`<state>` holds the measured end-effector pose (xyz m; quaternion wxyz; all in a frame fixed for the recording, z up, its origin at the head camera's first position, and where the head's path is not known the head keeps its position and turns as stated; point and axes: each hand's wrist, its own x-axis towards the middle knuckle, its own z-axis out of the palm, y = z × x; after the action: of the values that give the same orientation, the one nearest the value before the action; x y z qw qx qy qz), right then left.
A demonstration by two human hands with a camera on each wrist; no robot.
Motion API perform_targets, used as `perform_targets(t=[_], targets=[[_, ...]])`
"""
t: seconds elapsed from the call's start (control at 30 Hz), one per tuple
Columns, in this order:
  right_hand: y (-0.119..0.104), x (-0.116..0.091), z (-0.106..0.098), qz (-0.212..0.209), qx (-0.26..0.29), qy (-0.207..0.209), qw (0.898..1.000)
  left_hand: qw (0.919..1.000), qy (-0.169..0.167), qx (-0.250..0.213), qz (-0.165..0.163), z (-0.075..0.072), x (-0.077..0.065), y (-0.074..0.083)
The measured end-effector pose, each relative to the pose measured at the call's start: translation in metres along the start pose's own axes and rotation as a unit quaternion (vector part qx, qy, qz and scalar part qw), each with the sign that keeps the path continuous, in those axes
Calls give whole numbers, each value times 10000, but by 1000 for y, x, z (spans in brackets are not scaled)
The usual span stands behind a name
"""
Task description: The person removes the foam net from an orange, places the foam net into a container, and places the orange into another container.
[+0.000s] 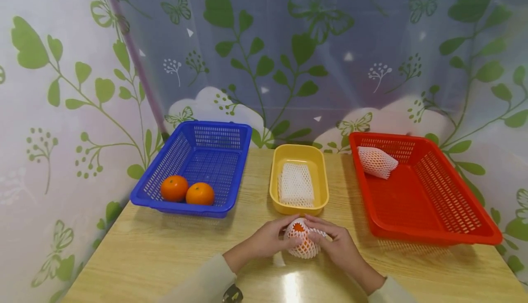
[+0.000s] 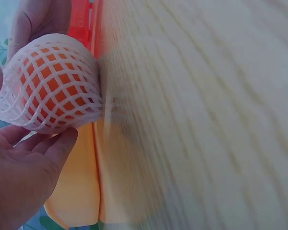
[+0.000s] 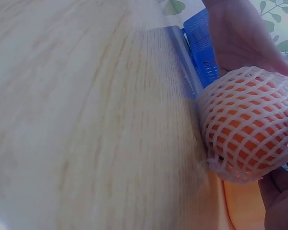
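Observation:
An orange in a white foam net sleeve (image 1: 304,243) rests at the table's front middle, between both hands. A patch of bare orange peel (image 1: 298,227) shows through the sleeve's opening at the top. From the left side, my left hand (image 1: 270,238) holds the netted orange, thumb across its front. My right hand (image 1: 339,244) grips it from the other side, with thumb and fingers at the net's loose edge. In the left wrist view, the net (image 2: 55,86) is stretched around the fruit, its lower side right at the tabletop.
Just behind the hands stands a yellow bin (image 1: 299,209) with a stack of flat white foam nets (image 1: 296,184). On the left, a blue basket (image 1: 214,161) contains two bare oranges (image 1: 174,188). A red basket (image 1: 404,202) at right contains one netted orange (image 1: 376,162).

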<state>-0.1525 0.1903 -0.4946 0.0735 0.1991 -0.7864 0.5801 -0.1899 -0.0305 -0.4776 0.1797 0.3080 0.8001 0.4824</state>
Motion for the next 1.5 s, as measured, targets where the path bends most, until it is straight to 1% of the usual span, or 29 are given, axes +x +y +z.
perform_targets(t=[0.2,0.3,0.43,0.5,0.57,0.63,0.73,0.83,0.93,1.07,1.2,1.37,1.5], targets=[[-3,0,2,-57,-34,-22,10000,9997,107,182,117,2,1,-1],[-4,1,3,-3,-242,-10,9997,9993,191,289,164,2,0,-2],[-5,1,2,348,-545,-9,9979,9977,350,540,209,1,0,-2],[-5,1,1,558,-582,-47,9967,9972,446,582,169,0,0,-2],[-6,1,1,773,-511,-138,9956,9968,543,572,130,0,0,-1],[-4,1,1,870,-452,-310,9947,9962,683,524,98,0,0,-2],[-3,1,3,899,-419,-557,9935,9948,890,489,32,0,1,-1],[-1,1,4,858,-440,-641,9933,9939,1002,459,-37,0,2,0],[-3,1,4,893,-403,-625,9932,9943,986,389,-106,0,3,-1],[-4,1,4,906,-418,-625,9930,9961,849,216,-131,0,3,-1],[-3,2,4,865,-548,-610,9929,9975,697,-122,-21,0,3,-2],[-1,3,2,670,-577,-630,9941,9978,549,-358,82,0,3,-2],[1,4,1,420,-704,-538,9952,9980,478,-390,125,0,4,-3]])
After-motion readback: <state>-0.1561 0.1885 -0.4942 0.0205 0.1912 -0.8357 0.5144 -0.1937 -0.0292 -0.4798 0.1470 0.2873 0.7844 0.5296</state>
